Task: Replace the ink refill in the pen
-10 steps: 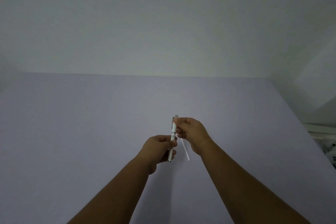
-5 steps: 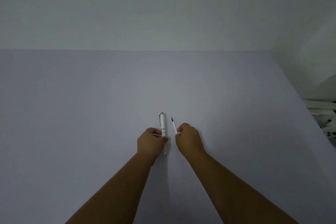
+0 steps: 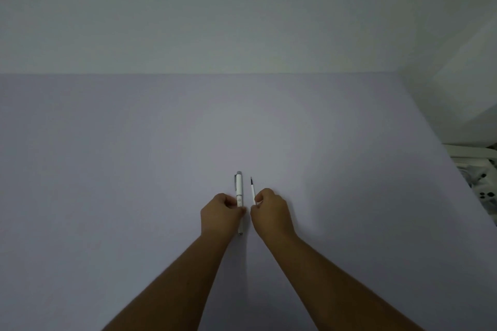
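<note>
A white pen [image 3: 239,187] with a grey cap end and clip points away from me, low over the pale lilac table [image 3: 107,169]. My left hand [image 3: 221,214] pinches its middle, and its tip shows just below the fingers. A thin white ink refill [image 3: 252,191] with a dark tip lies parallel to the pen, a little to its right. My right hand [image 3: 271,211] holds the near end of the refill between thumb and fingers. Pen and refill are apart, not touching.
The table runs back to a plain wall [image 3: 242,8]. Its right edge slants down toward me, and beyond it sit a white frame [image 3: 468,152] and patterned fabric [image 3: 484,193].
A second ago both hands held pen and refill together, raised. They have since moved apart and lower, side by side. Since half a second ago they have barely shifted.
</note>
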Motion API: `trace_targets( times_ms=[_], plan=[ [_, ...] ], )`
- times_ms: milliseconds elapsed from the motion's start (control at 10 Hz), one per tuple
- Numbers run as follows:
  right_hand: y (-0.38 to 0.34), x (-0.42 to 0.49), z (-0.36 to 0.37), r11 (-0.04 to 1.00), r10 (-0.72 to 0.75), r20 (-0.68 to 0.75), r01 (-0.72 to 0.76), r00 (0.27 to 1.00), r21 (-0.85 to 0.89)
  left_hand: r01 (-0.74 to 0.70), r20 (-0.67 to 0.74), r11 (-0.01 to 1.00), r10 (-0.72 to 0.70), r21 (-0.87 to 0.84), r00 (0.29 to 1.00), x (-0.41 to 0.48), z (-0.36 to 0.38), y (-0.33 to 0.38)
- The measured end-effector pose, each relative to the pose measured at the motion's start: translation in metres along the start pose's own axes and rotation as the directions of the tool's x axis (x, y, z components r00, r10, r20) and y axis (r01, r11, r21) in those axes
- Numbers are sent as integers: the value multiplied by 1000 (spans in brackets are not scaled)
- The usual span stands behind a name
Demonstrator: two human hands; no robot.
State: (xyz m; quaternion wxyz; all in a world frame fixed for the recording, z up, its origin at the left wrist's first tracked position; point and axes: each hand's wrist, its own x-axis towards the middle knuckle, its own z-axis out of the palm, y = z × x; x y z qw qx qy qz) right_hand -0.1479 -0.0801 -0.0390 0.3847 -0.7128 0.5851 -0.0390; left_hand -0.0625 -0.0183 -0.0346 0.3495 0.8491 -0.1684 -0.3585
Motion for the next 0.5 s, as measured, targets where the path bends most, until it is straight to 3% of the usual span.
trace_targets(
  times_ms=[400,500],
  plan=[
    [0,-6,-3,997,33,0,-32,999,70,-32,12,999,32,41,999,-2,-7,-2],
    [-2,-7,-12,996,42,-55,-38,998,81,-25,10,999,25,33,1000,-4,-12,0]
  ],
)
